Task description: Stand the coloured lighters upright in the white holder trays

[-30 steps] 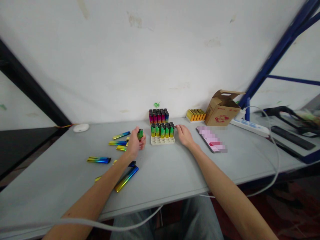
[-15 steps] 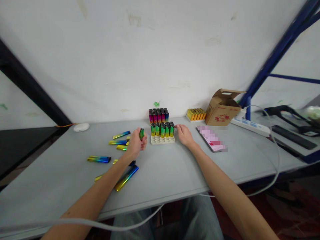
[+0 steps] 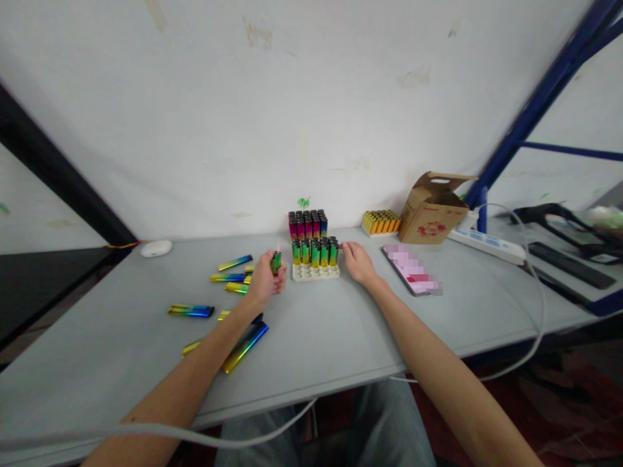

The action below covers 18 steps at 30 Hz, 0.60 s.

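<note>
My left hand (image 3: 265, 279) is closed around a green lighter (image 3: 276, 261), held upright just left of a white rack (image 3: 315, 275). A small pinkish flame (image 3: 278, 247) shows over the lighter's top. Green-and-yellow lighters (image 3: 315, 253) with black tops stand in the rear rows of the rack, and its front holes are bare. Beside the rack's right end rests my right hand (image 3: 357, 261), fingers loosely bent and fingertips by the rightmost lighter; whether they touch it I cannot tell. Several shiny yellow-blue lighter sleeves (image 3: 246, 347) lie left of and under my left forearm.
Behind the rack stand pink-and-blue lighters (image 3: 308, 224). Further right are a tray of yellow-orange lighters (image 3: 382, 222), an open cardboard box (image 3: 433, 217), a phone (image 3: 409, 267) and a power strip (image 3: 491, 246). A white case (image 3: 156, 248) sits at the back left. A white cable (image 3: 542, 305) hangs over the right edge.
A pinkish flame has appeared on top of the green lighter in my left hand. Both hands have stayed in nearly the same place; the view has shifted slightly.
</note>
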Motion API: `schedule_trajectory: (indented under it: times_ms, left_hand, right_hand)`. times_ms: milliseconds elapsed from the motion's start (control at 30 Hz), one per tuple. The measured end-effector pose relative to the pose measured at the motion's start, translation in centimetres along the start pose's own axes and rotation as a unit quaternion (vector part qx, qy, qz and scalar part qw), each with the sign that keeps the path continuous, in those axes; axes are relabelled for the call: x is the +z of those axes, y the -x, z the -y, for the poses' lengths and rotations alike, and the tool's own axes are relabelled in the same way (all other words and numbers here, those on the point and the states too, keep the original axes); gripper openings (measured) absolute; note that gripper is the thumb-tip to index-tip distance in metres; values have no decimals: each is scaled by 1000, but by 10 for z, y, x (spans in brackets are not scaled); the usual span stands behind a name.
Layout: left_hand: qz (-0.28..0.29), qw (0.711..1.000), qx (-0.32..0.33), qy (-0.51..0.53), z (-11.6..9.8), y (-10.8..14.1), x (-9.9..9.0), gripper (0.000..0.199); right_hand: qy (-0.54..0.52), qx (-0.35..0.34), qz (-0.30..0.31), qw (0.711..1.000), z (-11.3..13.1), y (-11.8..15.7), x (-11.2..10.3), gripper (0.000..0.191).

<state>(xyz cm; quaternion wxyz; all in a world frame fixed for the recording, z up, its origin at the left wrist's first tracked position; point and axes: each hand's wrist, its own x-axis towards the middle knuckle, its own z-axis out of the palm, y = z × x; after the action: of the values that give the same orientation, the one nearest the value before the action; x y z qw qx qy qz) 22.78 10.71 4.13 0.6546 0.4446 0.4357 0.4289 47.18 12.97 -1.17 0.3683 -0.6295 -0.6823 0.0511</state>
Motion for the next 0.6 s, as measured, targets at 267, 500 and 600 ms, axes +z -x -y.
schedule_trajectory:
  times_ms: [267,500,600]
  left_hand:
    - [8,1000,-5,0,1,-2,-2,51]
    - [20,1000,15,14,2,-1,-1,53]
    - [26,998,30,53,0,0,2,45]
  right_hand:
    - [4,-5,-3,1000,0,0,0,44]
    - [-5,-7,3,1000,0,0,-1,46]
    - [-11,-4,1,1000,1,0,-1,48]
